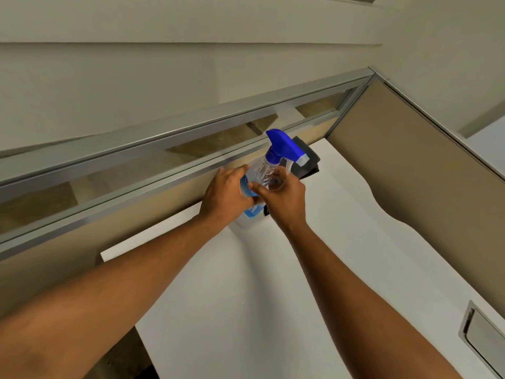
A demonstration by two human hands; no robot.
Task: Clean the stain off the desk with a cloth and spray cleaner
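Observation:
A clear spray bottle [284,147] with a blue trigger head and a blue label stands at the far end of the white desk [246,296]. My left hand [225,194] wraps its left side. On the bottle's right side my right hand [284,198] grips the clear upper body. Behind the bottle lies a dark folded cloth [311,160], partly hidden by the spray head. No stain shows on the visible desk surface.
A beige partition with an aluminium rail and glass strip [164,160] runs along the desk's far edge. Another partition panel [410,165] bounds the right side. A grey cable hatch [483,340] is set into the desk at the lower right.

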